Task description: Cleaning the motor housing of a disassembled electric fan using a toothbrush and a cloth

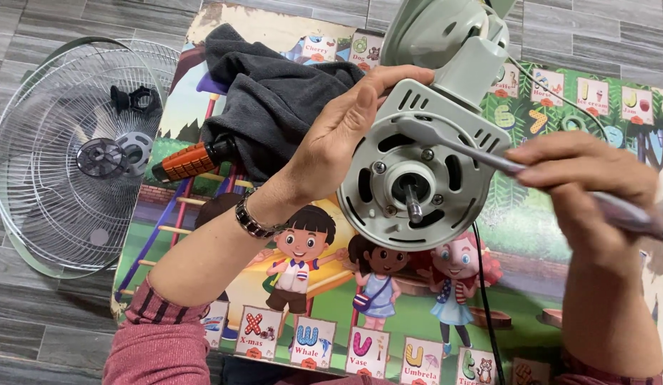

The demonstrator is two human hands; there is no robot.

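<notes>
My left hand (342, 132) grips the left rim of a pale green fan motor housing (417, 175), whose metal shaft (412, 203) points up at me. In my right hand (588, 182) I hold a slim brush-like tool (488, 157), its flat pale tip resting on the upper face of the motor near the vent slots. The fan's neck and base (452, 36) extend away at the top. A black power cord (484, 299) runs down from the motor.
A colourful children's alphabet mat (324, 314) covers the tiled floor. A dark grey cloth (274, 93) and an orange-handled screwdriver (189, 162) lie left of the motor. A wire fan guard (53, 157) with black plastic nuts sits far left.
</notes>
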